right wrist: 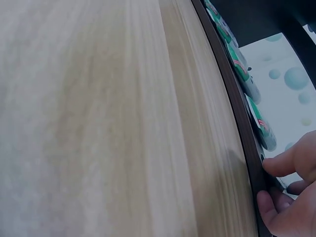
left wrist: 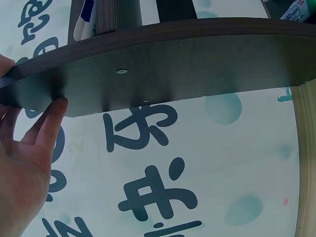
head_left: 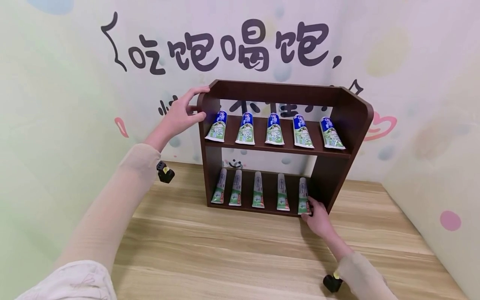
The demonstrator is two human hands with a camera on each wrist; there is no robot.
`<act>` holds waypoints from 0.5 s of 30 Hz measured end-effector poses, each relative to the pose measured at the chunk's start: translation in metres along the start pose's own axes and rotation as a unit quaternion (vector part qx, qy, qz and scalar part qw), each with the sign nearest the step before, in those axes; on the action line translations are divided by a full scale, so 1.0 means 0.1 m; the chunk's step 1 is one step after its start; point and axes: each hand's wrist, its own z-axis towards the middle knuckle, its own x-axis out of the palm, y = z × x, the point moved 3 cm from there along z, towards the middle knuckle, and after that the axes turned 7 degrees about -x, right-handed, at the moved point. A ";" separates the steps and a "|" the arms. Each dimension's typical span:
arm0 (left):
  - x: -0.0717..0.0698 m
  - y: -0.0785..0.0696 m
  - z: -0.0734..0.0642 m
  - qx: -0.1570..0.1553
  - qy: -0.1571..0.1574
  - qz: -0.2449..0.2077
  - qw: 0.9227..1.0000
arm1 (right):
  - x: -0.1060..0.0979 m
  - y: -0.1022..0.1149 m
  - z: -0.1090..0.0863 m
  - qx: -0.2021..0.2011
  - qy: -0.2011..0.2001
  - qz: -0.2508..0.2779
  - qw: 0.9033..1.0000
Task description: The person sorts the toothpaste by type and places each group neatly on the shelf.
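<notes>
A dark brown two-tier shelf (head_left: 277, 149) stands on the table against the printed backdrop. My left hand (head_left: 184, 111) holds the upper part of its left side panel (left wrist: 187, 64); in the left wrist view fingertips press the panel's outer face. On the lower tier, my right hand (head_left: 318, 217) pinches the bottom end of the rightmost toothpaste tube (head_left: 303, 193), grey and green. In the right wrist view the hand (right wrist: 296, 192) touches the shelf's front edge and mostly hides that tube. Several similar tubes (head_left: 258, 189) lie in a row to its left.
Blue, white and green toothpaste tubes (head_left: 275, 129) lie spaced along the upper tier. The wood-grain table (head_left: 232, 250) extends in front of the shelf. Small black devices, one by the left wrist (head_left: 165, 172) and one by the right wrist (head_left: 332, 283), hang at the sleeves.
</notes>
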 end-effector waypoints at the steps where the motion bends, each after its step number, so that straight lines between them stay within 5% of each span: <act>1: 0.00 -0.01 0.00 0.001 -0.001 0.000 1.000 | 0.00 0.01 0.00 0.000 -0.002 -0.003 1.000; 15: 0.00 0.04 0.04 0.008 -0.003 -0.011 1.000 | 0.03 0.08 -0.03 0.016 -0.006 -0.013 1.000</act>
